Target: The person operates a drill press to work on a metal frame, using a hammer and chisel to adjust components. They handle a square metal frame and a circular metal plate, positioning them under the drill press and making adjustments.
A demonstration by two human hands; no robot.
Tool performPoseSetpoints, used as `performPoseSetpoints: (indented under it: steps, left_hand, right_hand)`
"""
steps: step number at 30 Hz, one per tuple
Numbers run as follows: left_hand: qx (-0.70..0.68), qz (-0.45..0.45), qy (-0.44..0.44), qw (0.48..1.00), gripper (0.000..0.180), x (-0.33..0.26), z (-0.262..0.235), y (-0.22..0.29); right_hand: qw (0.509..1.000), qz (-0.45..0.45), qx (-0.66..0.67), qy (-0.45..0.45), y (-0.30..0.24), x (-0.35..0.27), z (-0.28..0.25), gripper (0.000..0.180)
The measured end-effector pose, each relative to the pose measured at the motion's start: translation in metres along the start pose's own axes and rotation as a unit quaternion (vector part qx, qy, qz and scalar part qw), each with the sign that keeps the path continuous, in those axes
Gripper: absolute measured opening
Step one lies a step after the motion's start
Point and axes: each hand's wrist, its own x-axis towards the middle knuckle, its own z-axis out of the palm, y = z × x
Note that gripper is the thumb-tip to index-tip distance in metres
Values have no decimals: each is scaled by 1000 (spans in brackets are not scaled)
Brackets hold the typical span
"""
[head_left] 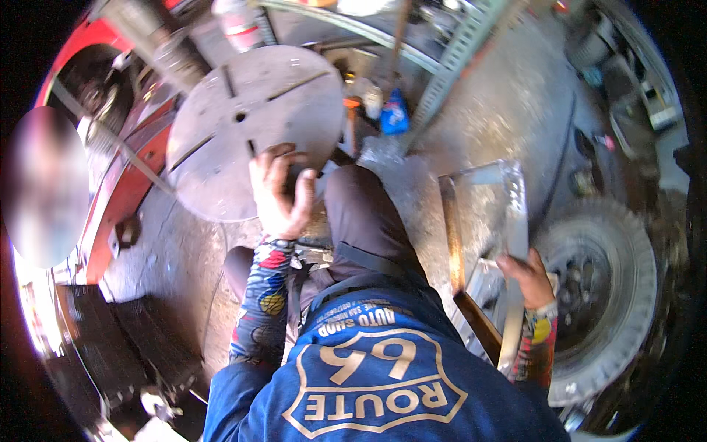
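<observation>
My left hand (283, 193) is over the near edge of a round grey metal disc (213, 110) with several slots and a small centre hole. Its fingers are bent and the thumb stands apart. A dark patch shows between them, and I cannot tell whether the fingertips touch the disc. On the right, my right hand (529, 278) is closed around the side bar of a rectangular metal frame (517, 214). The frame is held tilted beside my leg, its far end pointing away from me. One long side looks rusty brown, the other bright.
A large tyre on a wheel (637, 272) lies at the right. Beyond the disc stand a green-grey perforated metal rack (449, 70), a blue container (395, 112) and an orange-topped tool (352, 110). Red vehicle bodywork (121, 195) is at the left, near a person (48, 184).
</observation>
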Motion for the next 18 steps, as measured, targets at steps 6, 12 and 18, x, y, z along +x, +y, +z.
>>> performPoseSetpoints:
  steps: [6,12,18]
  left_hand:
    - [-97,11,-124,987,23,6,-14,18]
    - [-357,53,-226,905,39,20,-13,113]
    - [-461,111,-281,834,58,61,-56,171]
  right_hand:
    - [990,-115,-46,-61,-83,-23,16,46]
    - [966,-224,-85,-93,-134,-48,31,54]
    - [942,-321,-61,-77,-169,-81,28,58]
